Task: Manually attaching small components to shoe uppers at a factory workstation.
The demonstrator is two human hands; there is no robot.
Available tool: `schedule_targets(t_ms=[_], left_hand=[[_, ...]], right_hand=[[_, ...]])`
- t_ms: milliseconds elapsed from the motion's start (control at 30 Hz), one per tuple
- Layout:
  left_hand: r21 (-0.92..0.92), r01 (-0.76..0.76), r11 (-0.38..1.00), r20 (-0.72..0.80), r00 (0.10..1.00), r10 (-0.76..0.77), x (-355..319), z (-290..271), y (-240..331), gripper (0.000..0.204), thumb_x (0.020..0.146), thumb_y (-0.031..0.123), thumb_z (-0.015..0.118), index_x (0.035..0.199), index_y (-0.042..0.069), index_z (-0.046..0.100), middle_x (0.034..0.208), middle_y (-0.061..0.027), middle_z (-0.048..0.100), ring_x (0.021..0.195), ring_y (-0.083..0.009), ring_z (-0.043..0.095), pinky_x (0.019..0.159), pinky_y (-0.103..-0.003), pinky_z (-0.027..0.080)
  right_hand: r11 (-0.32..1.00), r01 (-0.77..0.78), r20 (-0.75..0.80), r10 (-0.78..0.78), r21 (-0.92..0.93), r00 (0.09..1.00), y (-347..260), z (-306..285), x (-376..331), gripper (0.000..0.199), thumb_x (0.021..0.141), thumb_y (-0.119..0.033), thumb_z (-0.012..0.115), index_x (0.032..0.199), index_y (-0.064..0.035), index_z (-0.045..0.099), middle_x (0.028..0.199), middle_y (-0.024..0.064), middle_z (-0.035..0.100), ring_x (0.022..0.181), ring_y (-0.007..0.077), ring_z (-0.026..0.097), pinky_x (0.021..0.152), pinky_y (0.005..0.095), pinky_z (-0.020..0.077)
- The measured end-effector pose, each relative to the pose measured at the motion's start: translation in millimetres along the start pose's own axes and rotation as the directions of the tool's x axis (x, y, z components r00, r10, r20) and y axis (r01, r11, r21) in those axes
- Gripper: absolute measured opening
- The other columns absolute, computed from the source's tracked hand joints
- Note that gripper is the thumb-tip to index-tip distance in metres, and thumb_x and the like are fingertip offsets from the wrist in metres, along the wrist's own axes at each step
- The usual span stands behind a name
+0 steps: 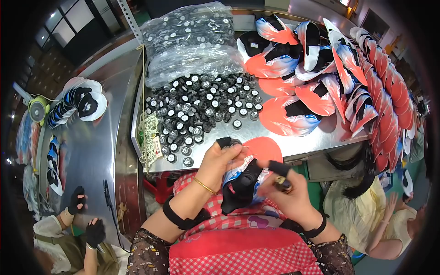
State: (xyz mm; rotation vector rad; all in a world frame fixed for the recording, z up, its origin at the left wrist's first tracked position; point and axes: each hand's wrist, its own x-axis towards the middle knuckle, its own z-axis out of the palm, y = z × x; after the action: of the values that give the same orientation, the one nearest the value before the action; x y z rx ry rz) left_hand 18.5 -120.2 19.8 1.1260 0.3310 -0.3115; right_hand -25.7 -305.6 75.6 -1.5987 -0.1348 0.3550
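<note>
i take the heap of knobs (pixel 206 105) on the metal surface (pixel 300 145) as landmark. on its near side, toward the right, i find one coral, blue and white shoe upper (pixel 247 176) with a black lining, positioned above a red checked apron (pixel 229 245). i record the left hand (pixel 217 160) as closed, apparently pinching a small dark knob (pixel 234 142) beside the upper's edge. i record the right hand (pixel 293 185) as curled around a short tool (pixel 283 184) with a brass-coloured part; blur hides its finer detail. right of the heap, further uppers (pixel 275 114) lie loosely, and beyond them i note a long overlapping row (pixel 385 87). behind the heap sits clear plastic bagging (pixel 188 32) filled with similar knobs. pale cord (pixel 148 135) is bunched at the heap's left side. farther left, a co-worker's gloved hands (pixel 95 233) are near a second surface (pixel 98 151).
</note>
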Motion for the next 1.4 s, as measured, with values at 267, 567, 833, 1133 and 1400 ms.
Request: schedule_targets(t_ms=[267, 567, 833, 1133, 1400], left_hand=[[-0.136, 0.026, 0.99, 0.144, 0.99, -0.007, 13.5, 3.9, 9.5, 0.01, 0.083, 0.015, 0.066, 0.088, 0.007, 0.062, 0.081, -0.0031, 0.064, 0.073, -0.0094, 0.06, 0.07, -0.022, 0.048], [0.265, -0.002, 0.964, 0.287, 0.955, -0.077, -5.6, 9.2, 21.6, 0.022, 0.084, 0.023, 0.066, 0.094, 0.004, 0.062, 0.085, -0.0011, 0.064, 0.073, -0.0061, 0.057, 0.067, -0.021, 0.044], [0.654, -0.752, -0.088, 0.745, 0.66, -0.097, -7.6, -19.8, 34.6, 0.057, 0.064, 0.021, 0.074, 0.112, 0.0, 0.053, 0.14, -0.0197, 0.032, 0.13, -0.0366, 0.028, 0.105, -0.043, 0.028], [0.558, -0.748, -0.361, 0.805, 0.593, 0.015, -5.4, -17.9, -6.0, 0.036, 0.066, 0.018, 0.07, 0.093, -0.002, 0.058, 0.129, -0.0188, 0.045, 0.115, -0.0368, 0.047, 0.083, -0.035, 0.05], [0.774, -0.624, -0.109, 0.626, 0.727, 0.281, -10.2, -11.9, 11.5, 0.013, 0.072, 0.012, 0.06, 0.08, 0.003, 0.055, 0.075, -0.0119, 0.059, 0.069, -0.0305, 0.063, 0.059, -0.039, 0.052]], right_hand=[[0.945, 0.258, 0.29, -0.195, -0.201, 0.937, 22.8, 18.8, 24.9, 0.024, 0.078, -0.019, 0.071, 0.093, -0.0032, 0.062, 0.074, 0.0045, 0.064, 0.065, 0.0119, 0.058, 0.06, 0.0282, 0.0468], [0.585, 0.501, 0.049, -0.618, -0.638, 0.785, 5.5, -4.5, 39.3, 0.044, 0.062, -0.001, 0.072, 0.104, -0.0112, 0.063, 0.095, 0.0084, 0.065, 0.077, 0.0293, 0.064, 0.065, 0.0322, 0.0518], [0.993, 0.094, -0.231, -0.076, 0.071, 0.97, 39.5, -31.8, 33.5, 0.027, 0.083, 0.0, 0.062, 0.107, -0.0016, 0.049, 0.102, 0.008, 0.061, 0.094, 0.0132, 0.06, 0.078, 0.0261, 0.0483], [0.993, 0.072, -0.186, -0.088, -0.092, 0.978, 63.7, -9.3, 45.5, 0.024, 0.083, -0.011, 0.065, 0.102, -0.0013, 0.056, 0.093, 0.0089, 0.066, 0.087, 0.0179, 0.065, 0.071, 0.027, 0.0485], [0.955, 0.013, -0.217, -0.08, -0.295, 0.973, 30.8, -4.3, 34.9, 0.02, 0.077, -0.007, 0.069, 0.096, -0.0001, 0.065, 0.083, 0.0076, 0.069, 0.073, 0.0121, 0.063, 0.068, 0.027, 0.049]])
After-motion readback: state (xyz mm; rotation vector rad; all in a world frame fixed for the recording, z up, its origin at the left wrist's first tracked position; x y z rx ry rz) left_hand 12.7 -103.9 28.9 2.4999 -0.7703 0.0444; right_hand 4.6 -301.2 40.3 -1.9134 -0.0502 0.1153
